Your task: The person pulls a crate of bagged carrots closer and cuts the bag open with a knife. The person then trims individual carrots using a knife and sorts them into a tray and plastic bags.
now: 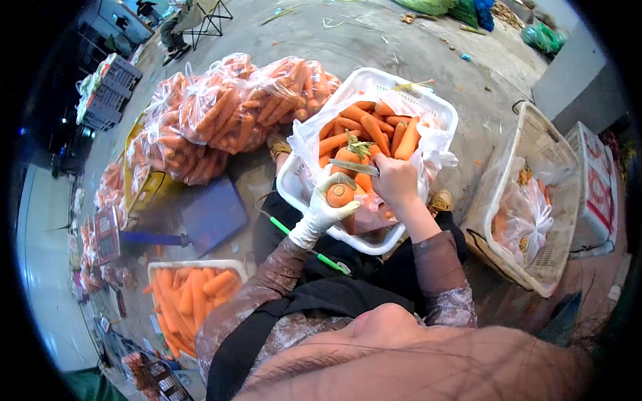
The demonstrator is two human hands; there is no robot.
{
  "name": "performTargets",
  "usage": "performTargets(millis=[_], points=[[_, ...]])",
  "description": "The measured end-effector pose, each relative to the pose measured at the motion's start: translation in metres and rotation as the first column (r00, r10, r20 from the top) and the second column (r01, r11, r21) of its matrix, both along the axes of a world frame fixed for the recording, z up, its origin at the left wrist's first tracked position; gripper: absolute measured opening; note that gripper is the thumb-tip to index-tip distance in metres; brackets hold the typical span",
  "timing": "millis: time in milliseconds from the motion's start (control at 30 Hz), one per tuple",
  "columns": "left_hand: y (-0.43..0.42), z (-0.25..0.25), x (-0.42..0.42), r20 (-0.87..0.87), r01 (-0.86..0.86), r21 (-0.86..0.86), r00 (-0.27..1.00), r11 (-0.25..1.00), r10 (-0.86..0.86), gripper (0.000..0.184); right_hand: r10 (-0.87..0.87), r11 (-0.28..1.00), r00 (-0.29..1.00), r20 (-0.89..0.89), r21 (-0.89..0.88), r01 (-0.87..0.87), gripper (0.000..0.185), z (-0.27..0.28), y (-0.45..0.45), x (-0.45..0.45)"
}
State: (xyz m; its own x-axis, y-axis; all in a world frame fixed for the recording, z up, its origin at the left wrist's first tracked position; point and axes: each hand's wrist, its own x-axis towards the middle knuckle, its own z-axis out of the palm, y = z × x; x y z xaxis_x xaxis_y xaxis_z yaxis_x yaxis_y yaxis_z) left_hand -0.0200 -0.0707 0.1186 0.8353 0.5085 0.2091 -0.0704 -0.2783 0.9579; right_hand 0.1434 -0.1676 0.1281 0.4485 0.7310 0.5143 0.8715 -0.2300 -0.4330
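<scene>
My left hand (321, 210), in a white glove, is wrapped round a carrot (340, 195) whose cut top faces up. Bare, my right hand (396, 177) grips a knife (354, 168), its blade pointing left just above that carrot. Another carrot with a green leafy top (353, 150) lies beyond the blade. Both hands are over a white basket (445, 110) lined with a clear plastic bag (304, 137) and filled with loose carrots (406, 139). The lower part of the held carrot is partly hidden by my glove.
Bagged carrots (214, 113) are piled at the upper left, near a blue platform scale (212, 215). A second basket of carrots (190, 297) stands at the lower left. On the right is a beige crate (481, 200) holding a plastic bag. A person's legs (172, 40) show at the top left.
</scene>
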Motion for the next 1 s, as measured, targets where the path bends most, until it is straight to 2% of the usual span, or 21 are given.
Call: performTargets(millis=[100, 233, 400, 467, 500, 567, 600, 633, 667, 700, 733, 767, 800, 833, 867, 900, 933, 967, 1000], points=[[0.000, 0.002, 0.000, -0.053, 0.001, -0.019, 0.999, 1.000, -0.002, 0.034, 0.000, 1.000, 1.000, 0.031, -0.015, 0.000, 0.012, -0.004, 0.001, 0.004], [0.002, -0.009, 0.001, -0.063, 0.010, 0.039, 0.998, 0.999, -0.007, 0.034, -0.013, 1.000, 0.999, 0.032, 0.006, 0.013, 0.010, 0.002, 0.000, 0.002], [-0.002, 0.004, 0.003, -0.089, 0.028, 0.033, 0.996, 0.999, -0.025, 0.035, -0.032, 0.999, 0.999, 0.024, -0.017, 0.033, 0.007, -0.002, 0.000, 0.003], [-0.001, 0.010, 0.002, -0.064, 0.075, 0.172, 0.996, 0.982, -0.064, 0.034, -0.075, 0.994, 0.997, 0.026, -0.083, 0.077, 0.005, -0.008, 0.001, 0.005], [0.001, 0.013, 0.005, 0.026, 0.021, 0.317, 0.999, 0.948, -0.031, 0.036, -0.081, 0.991, 0.997, 0.018, -0.110, 0.083, 0.006, -0.006, 0.002, 0.005], [0.002, 0.013, 0.000, 0.012, 0.053, 0.268, 0.998, 0.962, -0.059, 0.032, -0.143, 0.931, 0.990, 0.016, -0.337, 0.140, 0.011, 0.000, 0.002, 0.011], [0.004, 0.011, -0.003, -0.016, 0.087, 0.238, 0.996, 0.967, -0.085, 0.032, -0.196, 0.811, 0.981, 0.014, -0.559, 0.170, 0.015, -0.016, 0.004, 0.026], [0.004, 0.019, -0.003, 0.097, 0.166, 0.404, 0.970, 0.899, -0.222, 0.032, -0.256, 0.640, 0.966, 0.030, -0.744, 0.193, 0.019, -0.031, 0.003, 0.047], [-0.001, 0.037, -0.005, 0.097, 0.247, 0.443, 0.942, 0.862, -0.320, 0.033, -0.283, 0.602, 0.957, -0.055, -0.787, 0.133, 0.025, -0.030, -0.008, 0.053], [-0.007, 0.053, -0.007, 0.143, 0.242, 0.352, 0.941, 0.904, -0.308, 0.033, -0.251, 0.713, 0.966, -0.054, -0.686, 0.147, 0.026, -0.031, -0.010, 0.054], [-0.012, 0.060, -0.007, 0.210, 0.220, 0.247, 0.939, 0.944, -0.273, 0.033, -0.244, 0.716, 0.969, -0.042, -0.681, 0.151, 0.026, -0.030, -0.012, 0.054], [-0.001, 0.045, -0.014, 0.114, 0.294, 0.008, 0.949, 0.956, -0.293, 0.035, -0.302, 0.746, 0.951, -0.065, -0.637, 0.193, 0.026, -0.026, -0.011, 0.055], [0.001, 0.040, -0.011, 0.215, 0.254, -0.171, 0.953, 0.952, -0.215, 0.038, -0.354, 0.771, 0.931, -0.092, -0.592, 0.235, 0.027, -0.021, -0.011, 0.057], [0.005, 0.031, -0.007, 0.283, 0.191, -0.329, 0.954, 0.925, -0.096, 0.040, -0.334, 0.775, 0.940, -0.072, -0.588, 0.230, 0.027, -0.019, -0.012, 0.054], [0.007, 0.038, -0.003, 0.327, 0.145, -0.479, 0.945, 0.866, 0.022, 0.043, -0.278, 0.863, 0.948, -0.153, -0.473, 0.176, 0.028, -0.018, -0.014, 0.049], [0.002, 0.044, 0.000, 0.358, 0.135, -0.718, 0.913, 0.683, 0.196, 0.044, -0.212, 0.931, 0.950, -0.229, -0.344, 0.124, 0.029, -0.016, -0.013, 0.044], [0.007, 0.052, -0.002, 0.336, 0.030, -0.711, 0.892, 0.703, 0.302, 0.045, -0.203, 0.933, 0.954, -0.222, -0.338, 0.120, 0.029, -0.017, -0.010, 0.039], [0.014, 0.047, 0.002, 0.352, 0.085, -0.826, 0.849, 0.557, 0.394, 0.044, -0.088, 0.968, 0.807, -0.584, -0.241, -0.068, 0.030, -0.019, -0.005, 0.032], [0.023, 0.034, 0.008, 0.347, 0.155, -0.907, 0.803, 0.392, 0.485, 0.043, 0.043, 0.975, 0.528, -0.848, -0.081, -0.209, 0.032, -0.015, 0.000, 0.022]])
